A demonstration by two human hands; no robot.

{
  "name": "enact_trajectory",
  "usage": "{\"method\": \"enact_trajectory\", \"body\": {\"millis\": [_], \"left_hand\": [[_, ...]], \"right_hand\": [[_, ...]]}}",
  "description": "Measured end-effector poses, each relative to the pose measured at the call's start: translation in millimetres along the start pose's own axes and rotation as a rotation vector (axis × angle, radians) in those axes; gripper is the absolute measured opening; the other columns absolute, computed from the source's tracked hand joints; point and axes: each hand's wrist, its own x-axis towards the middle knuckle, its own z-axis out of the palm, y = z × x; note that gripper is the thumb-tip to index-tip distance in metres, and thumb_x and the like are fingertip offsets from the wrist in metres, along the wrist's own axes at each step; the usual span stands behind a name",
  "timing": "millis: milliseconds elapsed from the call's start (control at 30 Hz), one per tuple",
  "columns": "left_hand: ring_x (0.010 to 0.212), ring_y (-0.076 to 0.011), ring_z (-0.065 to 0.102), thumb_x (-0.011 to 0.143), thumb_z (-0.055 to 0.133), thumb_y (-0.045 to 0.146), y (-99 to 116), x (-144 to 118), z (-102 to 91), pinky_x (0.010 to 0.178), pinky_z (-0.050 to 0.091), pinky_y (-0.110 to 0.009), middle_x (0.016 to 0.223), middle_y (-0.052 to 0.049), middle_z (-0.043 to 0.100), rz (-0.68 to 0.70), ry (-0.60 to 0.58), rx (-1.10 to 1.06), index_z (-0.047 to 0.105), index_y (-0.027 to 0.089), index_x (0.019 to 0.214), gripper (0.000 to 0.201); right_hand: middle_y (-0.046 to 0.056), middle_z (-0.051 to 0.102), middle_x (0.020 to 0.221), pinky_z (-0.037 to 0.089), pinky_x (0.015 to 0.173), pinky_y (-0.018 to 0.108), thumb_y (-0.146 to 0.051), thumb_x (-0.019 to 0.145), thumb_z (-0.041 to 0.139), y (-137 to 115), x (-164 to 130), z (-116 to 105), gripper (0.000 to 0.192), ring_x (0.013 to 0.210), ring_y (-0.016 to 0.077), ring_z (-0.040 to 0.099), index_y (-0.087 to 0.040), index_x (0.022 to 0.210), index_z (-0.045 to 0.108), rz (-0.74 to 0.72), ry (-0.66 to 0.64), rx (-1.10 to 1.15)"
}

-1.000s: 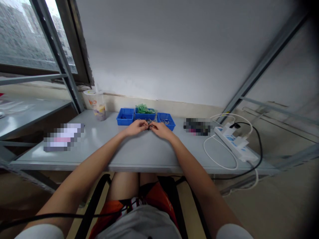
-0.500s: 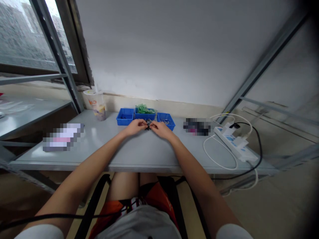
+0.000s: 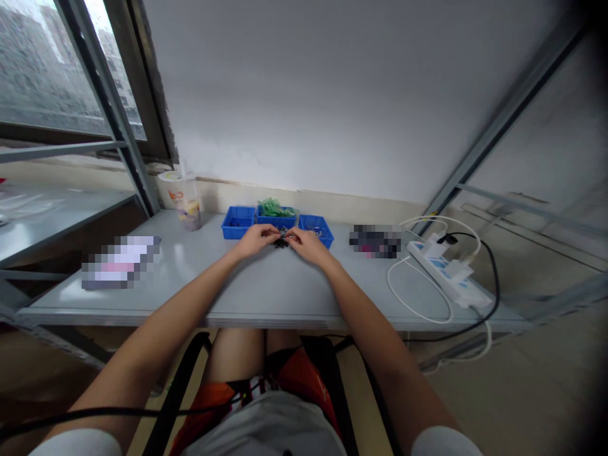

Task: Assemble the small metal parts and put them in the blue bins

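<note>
My left hand [image 3: 259, 239] and my right hand [image 3: 304, 244] meet over a small heap of dark and silvery metal pieces [image 3: 283, 242] on the grey table. The fingers of both hands are pinched together at the heap; whatever they hold is too small to make out. Just behind stand three blue bins. The left bin [image 3: 230, 232] has a little dark content, the middle bin [image 3: 275, 222] bears green plastic pieces [image 3: 270, 208], and the right bin [image 3: 324, 241], partly behind my right hand, contains small shiny metal parts [image 3: 314, 231].
A lidded drink cup [image 3: 185, 202] stands at the back left, with a blurred-out flat item [image 3: 121, 261] in front. To the right lie a blurred-out dark object [image 3: 375, 241] and a white power strip [image 3: 451, 278] with looping cables. Metal shelf posts flank the table [image 3: 280, 297].
Both hands stay over the heap, with only slight finger shifts; the left hand sits a touch higher. The bins and other objects have not moved.
</note>
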Motion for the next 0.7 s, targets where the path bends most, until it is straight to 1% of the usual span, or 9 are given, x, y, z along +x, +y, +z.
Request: {"method": "enact_trajectory", "body": {"millis": [133,267,433,600,700], "left_hand": [[0.071,-0.0153,0.061,0.078,0.063,0.035,-0.7,0.8,-0.3,0.069,0.046,-0.027,0.081,-0.006,0.070,-0.007,0.050,-0.007,0.069,0.013,0.088,0.025],[0.071,-0.0155,0.060,0.078,0.063,0.035,-0.6,1.0,-0.2,0.069,0.046,-0.028,0.080,-0.006,0.069,0.006,0.072,0.009,0.068,0.013,0.087,0.025],[0.074,-0.0163,0.062,0.077,0.063,0.036,-0.2,1.1,-0.6,0.071,0.047,-0.028,0.083,-0.006,0.070,0.021,0.089,0.013,0.068,0.014,0.088,0.025],[0.073,-0.0163,0.061,0.078,0.063,0.036,-1.1,1.2,-0.8,0.070,0.047,-0.028,0.082,-0.006,0.070,0.021,0.102,0.023,0.069,0.014,0.089,0.025],[0.073,-0.0161,0.061,0.077,0.064,0.035,-1.5,1.3,-0.6,0.071,0.047,-0.027,0.082,-0.005,0.069,0.023,0.104,0.024,0.069,0.014,0.088,0.025]], "right_hand": [[-0.001,0.059,0.067,0.032,0.061,0.021,-0.029,0.088,0.050,0.0,0.0,-0.8,0.017,0.059,0.0114,0.048,-0.018,0.094,0.062,-0.006,0.039,0.016],[-0.001,0.060,0.066,0.032,0.060,0.021,-0.028,0.087,0.050,-2.7,-0.9,-1.2,0.016,0.059,0.0116,0.050,-0.018,0.094,0.062,-0.014,0.023,0.019],[-0.001,0.061,0.067,0.033,0.061,0.021,-0.025,0.086,0.051,-6.8,-1.4,-1.3,0.017,0.059,0.0113,0.050,-0.018,0.098,0.062,-0.022,-0.016,0.012],[-0.001,0.061,0.068,0.035,0.061,0.021,-0.026,0.088,0.050,-6.7,-1.3,-2.7,0.020,0.060,0.0117,0.052,-0.018,0.102,0.061,-0.011,0.012,0.034],[-0.001,0.062,0.068,0.036,0.062,0.021,-0.024,0.087,0.051,-5.9,-1.2,-2.3,0.021,0.061,0.0118,0.053,-0.018,0.104,0.061,-0.011,-0.004,0.028]]}}
